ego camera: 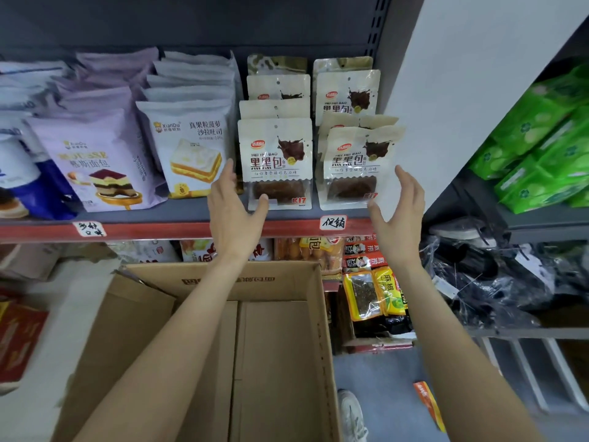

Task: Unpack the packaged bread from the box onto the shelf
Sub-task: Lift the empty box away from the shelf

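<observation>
1. Two rows of cream chocolate-bread packets stand on the grey shelf (pixel 191 212) at about 12 o'clock.
2. The left hand (pixel 234 207) has loosely spread fingers, its thumb touching the lower edge of the front left packet (pixel 275 164).
3. The right hand (pixel 398 212) is relaxed with fingers apart, at 3 o'clock of the tilted front right packet (pixel 357 167), gripping nothing.
4. The cardboard box (pixel 274 346) sits at 6 o'clock, flaps open.

Place: I am standing in a small shop | Signs: snack packets (pixel 275 161) are sitting in rows on a grey shelf (pixel 178 213) | handwritten price tags (pixel 333 222) are sticking to its red edge | more packaged goods (pixel 541 148) are filling neighbouring racks.
</observation>
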A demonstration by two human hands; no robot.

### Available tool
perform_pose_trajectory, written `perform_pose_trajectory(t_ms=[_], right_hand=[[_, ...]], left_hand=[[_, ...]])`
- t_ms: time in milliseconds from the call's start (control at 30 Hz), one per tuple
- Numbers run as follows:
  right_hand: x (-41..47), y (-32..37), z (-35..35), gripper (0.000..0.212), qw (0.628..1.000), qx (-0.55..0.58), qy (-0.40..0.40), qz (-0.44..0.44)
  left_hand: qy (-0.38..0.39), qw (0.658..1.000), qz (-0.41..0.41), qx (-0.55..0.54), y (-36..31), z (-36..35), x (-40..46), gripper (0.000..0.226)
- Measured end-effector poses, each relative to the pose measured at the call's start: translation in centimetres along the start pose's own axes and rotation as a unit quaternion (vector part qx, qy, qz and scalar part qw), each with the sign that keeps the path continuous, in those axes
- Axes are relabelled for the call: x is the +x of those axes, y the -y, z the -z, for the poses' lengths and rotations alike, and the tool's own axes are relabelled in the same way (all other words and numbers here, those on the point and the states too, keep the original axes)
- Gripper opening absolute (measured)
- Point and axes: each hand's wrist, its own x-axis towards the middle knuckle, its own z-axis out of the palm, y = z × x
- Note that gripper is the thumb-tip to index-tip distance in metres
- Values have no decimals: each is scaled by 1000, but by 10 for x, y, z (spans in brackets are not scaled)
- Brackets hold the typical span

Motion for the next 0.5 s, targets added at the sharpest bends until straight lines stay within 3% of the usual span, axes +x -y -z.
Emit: perform_pose_trajectory(t_ms=[233,400,500], right_hand=[[-56,54,15,35,990,-74,-19,121],[-114,78,40,26,973,-106,-20,202],[-155,77,51,23,978,-73,15,197]], left_hand=[[1,996,-48,-71,-23,50,-36,22],[63,990,-35,-120,-33,93,-87,15],[131,985,0,-108,-25,111,-124,17]])
